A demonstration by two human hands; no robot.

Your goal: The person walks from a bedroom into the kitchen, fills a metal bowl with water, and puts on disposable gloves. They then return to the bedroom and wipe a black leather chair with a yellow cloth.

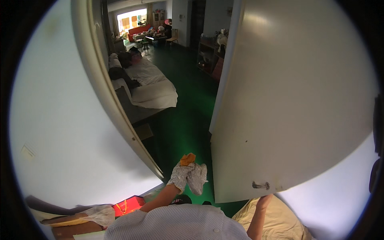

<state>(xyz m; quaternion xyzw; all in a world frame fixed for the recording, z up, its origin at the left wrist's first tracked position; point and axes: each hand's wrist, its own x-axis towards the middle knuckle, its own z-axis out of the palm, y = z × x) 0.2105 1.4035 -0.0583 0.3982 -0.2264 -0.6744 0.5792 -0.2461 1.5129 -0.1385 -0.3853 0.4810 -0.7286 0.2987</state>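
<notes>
My left hand [181, 173], in a grey-white knitted work glove, is shut on a crumpled orange cloth [187, 159] and a loose pale glove [197, 180] that hangs beside it. It is in front of me, above the green floor. My bare right hand [265, 199] is at the lower edge of the pale door [270, 105], just below the metal door handle [260, 185]. Its fingers are hidden behind the door, so their grip does not show. The door stands open on a long room.
The left door frame [120, 114] borders the doorway. Beyond lie a daybed with a white cover [153, 87] and a shelf [207, 57] at right. Far back, a person [167, 30] is near a table. By me are a red gift bag [129, 205] and a beige cloth bundle [279, 219].
</notes>
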